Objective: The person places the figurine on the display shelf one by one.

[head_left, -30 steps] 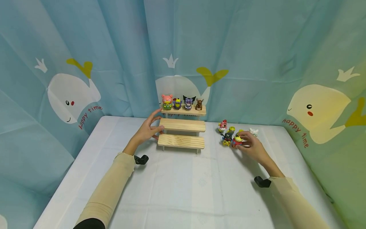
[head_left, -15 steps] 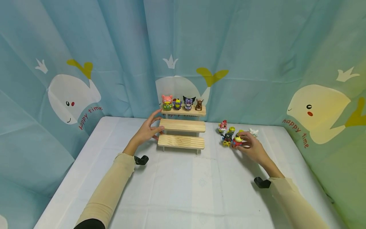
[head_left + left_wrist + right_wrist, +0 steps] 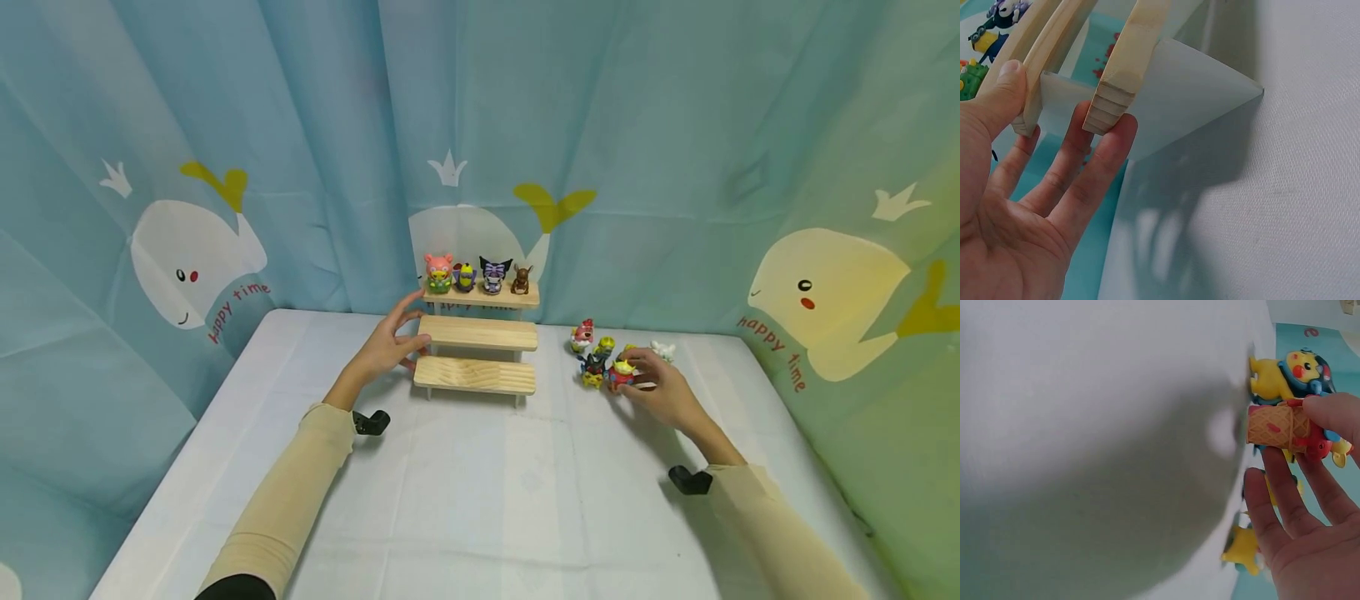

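Observation:
My left hand (image 3: 382, 346) grips the left end of a three-tier wooden display stand (image 3: 476, 375). In the left wrist view the thumb lies on one board (image 3: 1054, 56) while fingertips touch the board ends. At right, my right hand (image 3: 663, 387) pinches a toy figurine (image 3: 622, 375) with a red body and yellow-green head. The right wrist view shows its waffle-patterned base (image 3: 1275, 428) between thumb and fingers, close to the tabletop. Beside it stands a yellow figurine (image 3: 1279, 375) with red cheeks and a dark hood.
Several figurines stand along the top board, among them a pink one (image 3: 438, 275) and a brown one (image 3: 521, 280). More are grouped by my right hand, including a pink-and-red one (image 3: 582, 336) and a white one (image 3: 663, 350). A blue whale-print curtain (image 3: 645, 167) hangs behind the white-covered table (image 3: 480, 500).
The view has shifted slightly. Both hands keep nearly the same places; the red figurine in my right hand appears slightly tilted compared with before.

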Action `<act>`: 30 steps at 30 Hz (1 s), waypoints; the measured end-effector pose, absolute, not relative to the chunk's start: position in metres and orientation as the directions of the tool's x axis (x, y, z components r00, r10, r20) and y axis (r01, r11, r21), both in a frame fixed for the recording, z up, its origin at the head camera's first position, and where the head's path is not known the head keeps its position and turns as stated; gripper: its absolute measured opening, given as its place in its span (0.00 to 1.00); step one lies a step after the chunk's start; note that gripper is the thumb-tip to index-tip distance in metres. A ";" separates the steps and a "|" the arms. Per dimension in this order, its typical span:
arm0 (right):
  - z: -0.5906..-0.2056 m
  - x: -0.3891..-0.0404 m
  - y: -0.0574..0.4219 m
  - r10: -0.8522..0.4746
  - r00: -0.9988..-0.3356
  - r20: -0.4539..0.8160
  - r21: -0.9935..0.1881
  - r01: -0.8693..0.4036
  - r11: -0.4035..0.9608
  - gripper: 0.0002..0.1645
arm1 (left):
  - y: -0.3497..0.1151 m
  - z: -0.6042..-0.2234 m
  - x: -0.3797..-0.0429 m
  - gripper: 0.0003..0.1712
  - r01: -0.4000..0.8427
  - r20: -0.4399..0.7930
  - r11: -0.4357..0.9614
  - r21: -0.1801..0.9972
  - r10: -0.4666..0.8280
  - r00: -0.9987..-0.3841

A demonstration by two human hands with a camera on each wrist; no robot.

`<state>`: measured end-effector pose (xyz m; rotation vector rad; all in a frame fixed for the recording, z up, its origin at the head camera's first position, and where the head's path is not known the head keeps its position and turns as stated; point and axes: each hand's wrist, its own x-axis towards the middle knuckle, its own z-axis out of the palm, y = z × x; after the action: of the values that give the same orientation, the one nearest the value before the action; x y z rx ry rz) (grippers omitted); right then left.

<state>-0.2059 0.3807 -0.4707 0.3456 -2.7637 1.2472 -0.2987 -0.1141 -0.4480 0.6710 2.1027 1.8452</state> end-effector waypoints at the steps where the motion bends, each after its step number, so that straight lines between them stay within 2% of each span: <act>1: -0.469 -0.206 0.381 -0.170 -0.970 0.175 -0.723 -0.243 0.646 0.32 | -0.114 -0.448 -0.298 0.47 0.169 0.106 0.082 0.982 0.504 -0.857; 18: -0.421 -0.200 0.389 -0.187 -0.949 0.252 -0.654 -0.310 0.690 0.32 | -0.114 -0.451 -0.299 0.47 0.157 0.100 0.073 0.985 0.501 -0.860; 30: -0.397 -0.195 0.390 -0.112 -0.954 0.278 -0.750 -0.288 0.595 0.35 | -0.115 -0.472 -0.313 0.48 0.180 0.112 0.098 0.979 0.480 -0.870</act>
<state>-0.1952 0.3897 -0.3972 0.3331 -2.6212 1.2868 -0.3131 -0.1154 -0.4722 0.6597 2.1389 1.8504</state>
